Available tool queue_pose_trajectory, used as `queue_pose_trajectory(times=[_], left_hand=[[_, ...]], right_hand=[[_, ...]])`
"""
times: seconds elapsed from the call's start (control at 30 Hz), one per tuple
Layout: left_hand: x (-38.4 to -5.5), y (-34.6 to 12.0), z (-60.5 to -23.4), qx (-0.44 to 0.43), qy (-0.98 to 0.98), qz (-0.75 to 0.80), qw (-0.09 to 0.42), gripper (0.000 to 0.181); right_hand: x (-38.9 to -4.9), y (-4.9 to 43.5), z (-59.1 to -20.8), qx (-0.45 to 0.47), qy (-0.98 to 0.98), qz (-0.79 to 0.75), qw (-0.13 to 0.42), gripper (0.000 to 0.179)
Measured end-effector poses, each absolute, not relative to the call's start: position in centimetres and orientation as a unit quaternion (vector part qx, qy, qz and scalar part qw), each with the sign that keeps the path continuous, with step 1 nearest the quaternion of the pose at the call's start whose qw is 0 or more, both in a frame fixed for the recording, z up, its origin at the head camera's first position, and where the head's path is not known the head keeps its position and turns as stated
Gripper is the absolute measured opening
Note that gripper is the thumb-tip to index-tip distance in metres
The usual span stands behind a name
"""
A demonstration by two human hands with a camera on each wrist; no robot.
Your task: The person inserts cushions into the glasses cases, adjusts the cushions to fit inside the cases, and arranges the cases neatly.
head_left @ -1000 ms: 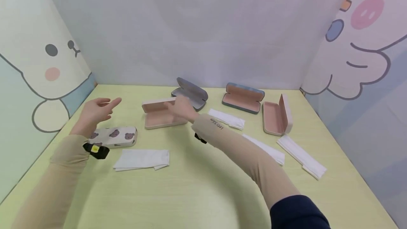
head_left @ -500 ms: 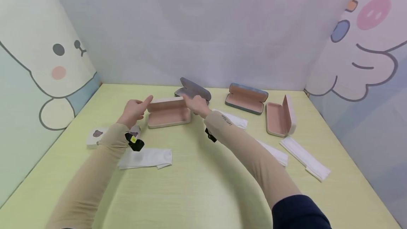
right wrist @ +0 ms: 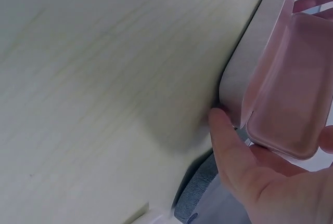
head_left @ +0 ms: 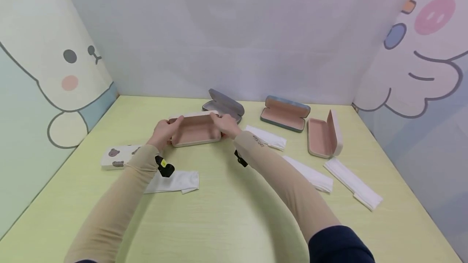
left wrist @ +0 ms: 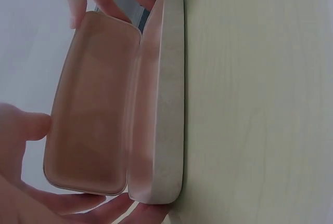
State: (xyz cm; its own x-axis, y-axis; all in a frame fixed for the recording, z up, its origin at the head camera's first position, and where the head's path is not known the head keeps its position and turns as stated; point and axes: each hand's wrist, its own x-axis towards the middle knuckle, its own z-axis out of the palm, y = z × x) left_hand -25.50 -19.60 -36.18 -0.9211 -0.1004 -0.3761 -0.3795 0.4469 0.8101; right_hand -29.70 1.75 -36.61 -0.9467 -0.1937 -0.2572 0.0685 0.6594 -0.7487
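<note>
An open glasses case [head_left: 197, 131], pale outside with a pink lining, faces me at the back left of the table. My left hand [head_left: 162, 134] grips its left end. In the left wrist view that thumb rests at the lid's edge and the fingers lie along the case's end. Around the right end, my right hand [head_left: 225, 125] holds the case in the same way. In the right wrist view its index finger [right wrist: 229, 146] lies beside the base's corner, near the tabletop. The lid [left wrist: 91, 109] stands raised, and nothing lies inside the case.
Beside my left forearm lies a closed bear-print case [head_left: 115, 158], with a folded white cloth [head_left: 183, 181] in front. An open grey case [head_left: 227, 102] stands just behind my right hand. Further right are an open blue case [head_left: 281, 120], an open pink-lined case [head_left: 318, 138] and several folded cloths [head_left: 352, 184].
My left hand has come in from the left, away from above the bear-print case, and now grips the glasses case's left end. My right hand has shifted to the case's right end.
</note>
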Motion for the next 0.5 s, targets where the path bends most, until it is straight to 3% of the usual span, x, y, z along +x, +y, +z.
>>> queue_pose_trajectory(times=[0.5], left_hand=[[-24.6, -18.3, -36.0, -0.120, 0.865, 0.464, 0.145, 0.093]], right_hand=[[-28.9, 3.8, -36.4, -0.040, 0.882, -0.435, 0.176, 0.065]])
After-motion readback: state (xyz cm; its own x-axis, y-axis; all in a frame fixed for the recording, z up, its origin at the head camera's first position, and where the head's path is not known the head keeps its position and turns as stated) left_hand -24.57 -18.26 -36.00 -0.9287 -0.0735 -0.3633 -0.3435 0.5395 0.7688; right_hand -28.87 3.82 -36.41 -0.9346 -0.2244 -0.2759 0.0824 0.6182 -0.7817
